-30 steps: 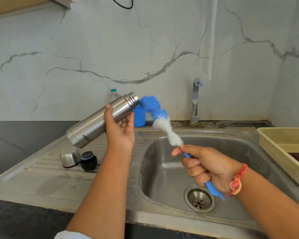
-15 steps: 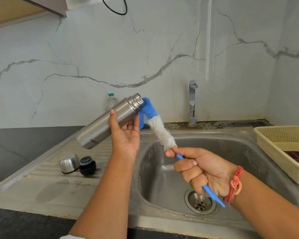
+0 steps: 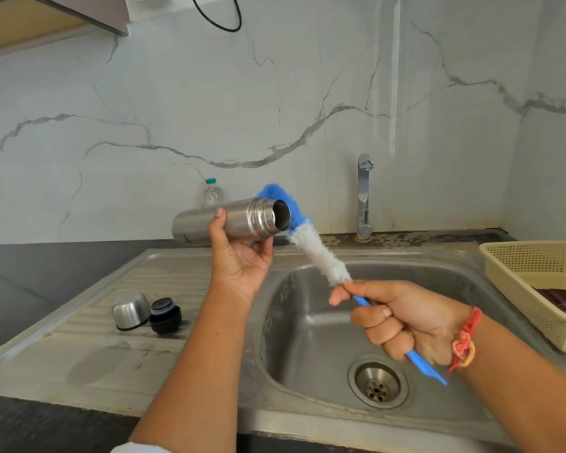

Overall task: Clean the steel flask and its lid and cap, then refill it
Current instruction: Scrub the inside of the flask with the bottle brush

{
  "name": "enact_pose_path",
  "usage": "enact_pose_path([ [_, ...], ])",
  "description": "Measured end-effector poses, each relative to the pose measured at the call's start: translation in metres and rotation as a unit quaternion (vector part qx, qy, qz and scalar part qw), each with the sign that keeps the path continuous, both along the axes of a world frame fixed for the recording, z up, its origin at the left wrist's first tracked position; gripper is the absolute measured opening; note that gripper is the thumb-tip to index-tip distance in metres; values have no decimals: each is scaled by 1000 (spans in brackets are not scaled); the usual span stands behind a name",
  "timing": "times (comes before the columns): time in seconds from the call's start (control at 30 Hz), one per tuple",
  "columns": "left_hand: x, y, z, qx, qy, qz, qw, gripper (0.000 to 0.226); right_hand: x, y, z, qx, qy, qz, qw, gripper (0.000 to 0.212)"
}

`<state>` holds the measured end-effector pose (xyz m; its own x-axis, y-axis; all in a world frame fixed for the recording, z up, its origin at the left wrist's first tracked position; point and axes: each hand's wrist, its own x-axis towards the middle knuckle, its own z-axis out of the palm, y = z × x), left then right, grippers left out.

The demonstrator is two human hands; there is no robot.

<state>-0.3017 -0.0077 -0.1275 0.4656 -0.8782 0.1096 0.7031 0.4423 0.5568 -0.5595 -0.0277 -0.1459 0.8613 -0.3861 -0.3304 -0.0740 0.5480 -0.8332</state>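
While the left hand (image 3: 239,259) grips the steel flask (image 3: 236,220) on its side above the left edge of the sink (image 3: 307,338), mouth pointing right, the right hand (image 3: 406,322) is curled tight round the blue brush (image 3: 321,253) handle over the sink, fluffy tip just behind the flask's mouth. Cap (image 3: 129,310) and black lid (image 3: 165,315) lie touching on the drainboard left of the sink

flask (image 3: 242,220): brushed steel, satin sheen;
cap (image 3: 129,310): same steel, glossier;
lid (image 3: 165,318): black plastic, matt;
brush (image 3: 317,253): fluffy blue-white bristles, smooth plastic handle;
sink (image 3: 307,338): dull stainless;
basket (image 3: 517,253): cream perforated plastic;
wall (image 3: 275,93): polished veined marble
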Motion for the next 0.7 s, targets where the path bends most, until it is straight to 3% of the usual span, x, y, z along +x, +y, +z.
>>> enact_pose_path([
  [0.1,10,0,-3,27,-34,21,999,61,-7,-4,2,-211,112,-103,965,29],
  [0.23,18,-2,-8,47,-52,43,997,56,0,-8,-3,-349,152,-190,905,33],
  [0.37,23,-4,-10,46,-89,66,993,61,0,-11,-4,-496,195,-239,812,34],
  [0.47,25,-7,-12,41,-101,74,991,46,1,-12,-6,-543,223,-231,776,33],
  [0.6,19,-12,-13,53,-147,75,985,75,14,-10,-9,-549,231,-230,769,32],
  [0.7,23,-13,-11,47,-126,111,985,86,13,-9,-11,-553,236,-215,769,33],
])
